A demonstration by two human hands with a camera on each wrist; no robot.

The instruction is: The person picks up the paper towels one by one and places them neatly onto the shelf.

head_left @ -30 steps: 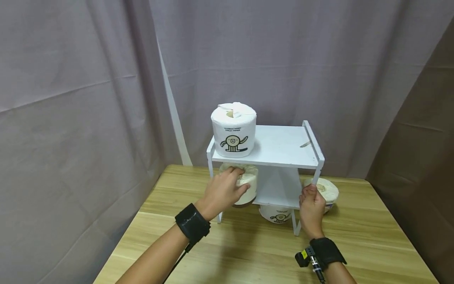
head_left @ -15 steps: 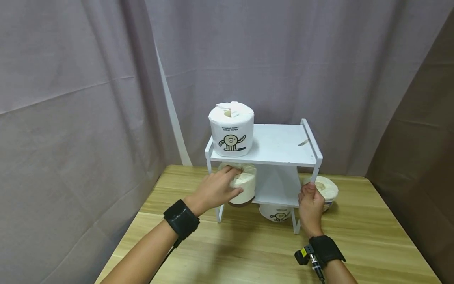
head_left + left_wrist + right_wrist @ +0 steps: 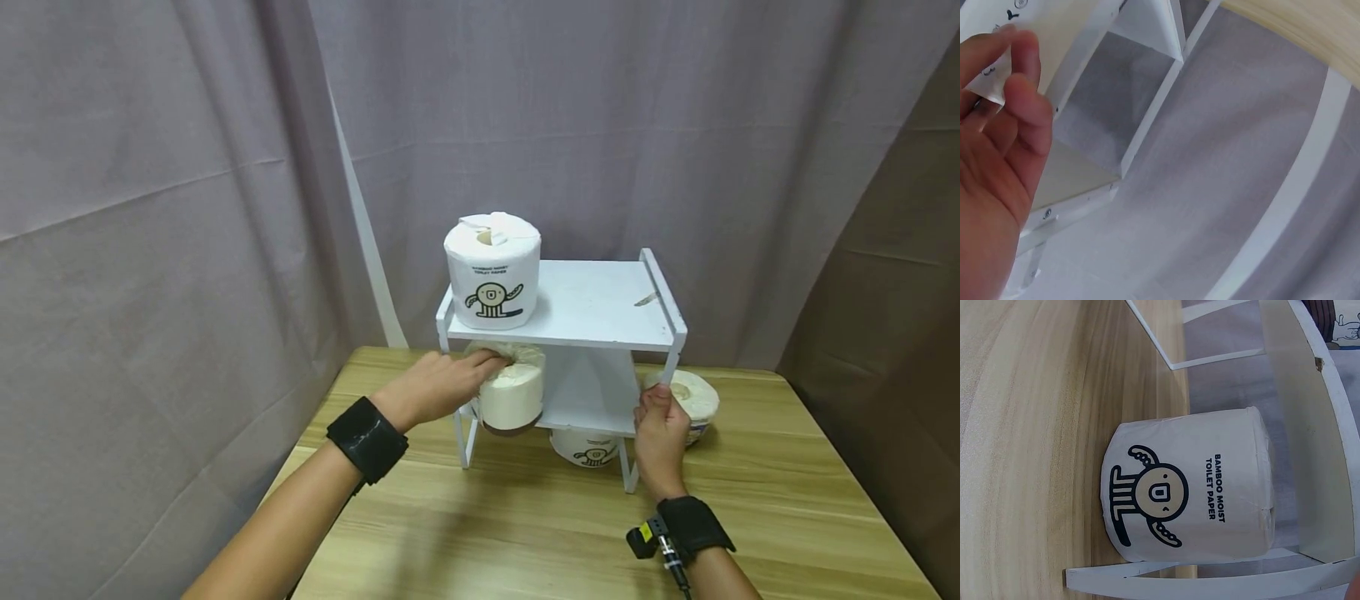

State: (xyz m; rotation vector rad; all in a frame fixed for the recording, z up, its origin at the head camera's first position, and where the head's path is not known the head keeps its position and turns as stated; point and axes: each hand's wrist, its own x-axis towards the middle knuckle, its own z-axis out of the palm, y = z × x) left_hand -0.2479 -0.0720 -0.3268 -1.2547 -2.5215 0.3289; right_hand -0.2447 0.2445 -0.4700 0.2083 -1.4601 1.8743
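Top roll (image 3: pixel 492 279) matt paper; rack (image 3: pixel 592 300) smooth; tabletop (image 3: pixel 555 533) wood-grained.

Paper rolls (image 3: pixel 491 283): four. Hands (image 3: pixel 438 389): two. Wristbands (image 3: pixel 367 439): two. Rack (image 3: pixel 600 304): one.

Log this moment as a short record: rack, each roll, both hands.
rack: white, two tiers, standing on the wooden table
top-tier roll: upright, at the left end
lower-tier roll: at the left end, beneath the top tier
bottom roll: upright on the table, beneath the lower tier
outside roll: on the table, right of the rack
left hand: touches the lower-tier roll's top
right hand: grips the rack's right side frame
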